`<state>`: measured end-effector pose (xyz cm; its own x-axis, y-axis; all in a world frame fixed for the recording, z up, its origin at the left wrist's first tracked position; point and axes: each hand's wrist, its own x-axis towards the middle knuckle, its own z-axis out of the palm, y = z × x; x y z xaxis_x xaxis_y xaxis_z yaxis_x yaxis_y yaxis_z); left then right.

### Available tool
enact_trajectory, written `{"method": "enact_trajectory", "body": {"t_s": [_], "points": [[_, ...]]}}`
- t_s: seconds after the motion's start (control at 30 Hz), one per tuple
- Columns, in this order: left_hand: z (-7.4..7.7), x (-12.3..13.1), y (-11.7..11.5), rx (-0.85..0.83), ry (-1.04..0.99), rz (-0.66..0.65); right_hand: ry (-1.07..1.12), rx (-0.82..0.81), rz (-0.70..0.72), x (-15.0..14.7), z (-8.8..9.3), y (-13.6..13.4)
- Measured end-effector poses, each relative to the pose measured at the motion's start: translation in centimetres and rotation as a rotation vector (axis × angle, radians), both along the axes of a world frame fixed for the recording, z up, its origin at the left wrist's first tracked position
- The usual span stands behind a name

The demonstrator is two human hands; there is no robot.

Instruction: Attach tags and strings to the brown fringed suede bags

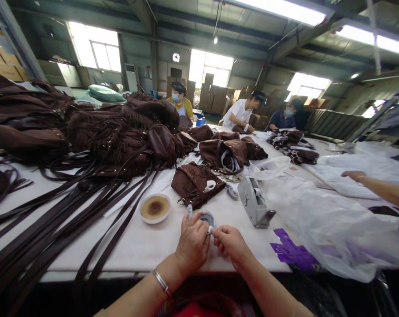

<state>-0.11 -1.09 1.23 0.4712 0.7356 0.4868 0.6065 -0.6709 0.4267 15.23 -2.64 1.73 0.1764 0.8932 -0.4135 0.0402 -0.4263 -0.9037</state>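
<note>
My left hand [194,237] is closed around the near side of a small roll of grey-white tape or label strip [206,215], just above the table. My right hand [230,244] pinches a small white piece at the roll's edge, and its fingertips are close to my left hand's. Beyond them lies a dark brown fringed bag [189,185] with a white oval piece on top. To the left stands a round white dish [155,208] with tan contents, dark in the middle. A grey tape dispenser [252,202] sits to the right.
Brown bags [110,132] are heaped at left, with long dark straps [70,211] trailing to the front edge. Clear plastic sheets [325,211] and a purple piece [295,251] cover the right. Another person's arm [381,187] reaches in there; several co-workers are across the table.
</note>
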Motion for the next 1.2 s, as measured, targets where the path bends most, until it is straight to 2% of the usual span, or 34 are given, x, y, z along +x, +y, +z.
{"method": "enact_trajectory", "body": {"t_s": [0.1,0.17,0.33,0.5,0.6,0.7,0.83,0.97,1.07,1.2], "points": [[-0.3,0.1,-0.1,0.106,0.059,-0.047,0.017,-0.177,-0.046,-0.2,0.1,0.1],[-0.3,0.0,0.0,0.145,0.079,-0.06,0.051,-0.207,-0.047,-0.2,0.0,0.1],[0.4,-0.3,0.2,0.072,0.028,0.029,0.191,0.022,0.023,0.1,-0.2,-0.5],[1.2,-0.4,0.4,0.005,-0.037,0.043,0.306,0.025,-0.002,-0.2,0.4,-0.5],[1.1,-0.4,0.7,-0.083,-0.133,0.044,0.367,0.074,-0.023,-0.8,0.6,0.0],[1.2,-0.8,1.3,-0.183,-0.271,0.029,0.373,0.197,-0.045,-1.5,0.7,0.4],[2.3,-2.1,1.9,-0.341,-0.411,0.008,0.368,0.34,-0.029,-2.9,0.6,0.9],[3.1,-3.1,1.7,-0.527,-0.56,-0.031,0.38,0.382,0.008,-4.4,0.2,1.6],[2.7,-3.4,1.4,-0.667,-0.691,-0.077,0.401,0.419,0.054,-5.0,0.1,2.0],[1.4,-3.5,1.2,-0.714,-0.792,-0.073,0.379,0.499,0.102,-4.9,0.2,2.0]]}}
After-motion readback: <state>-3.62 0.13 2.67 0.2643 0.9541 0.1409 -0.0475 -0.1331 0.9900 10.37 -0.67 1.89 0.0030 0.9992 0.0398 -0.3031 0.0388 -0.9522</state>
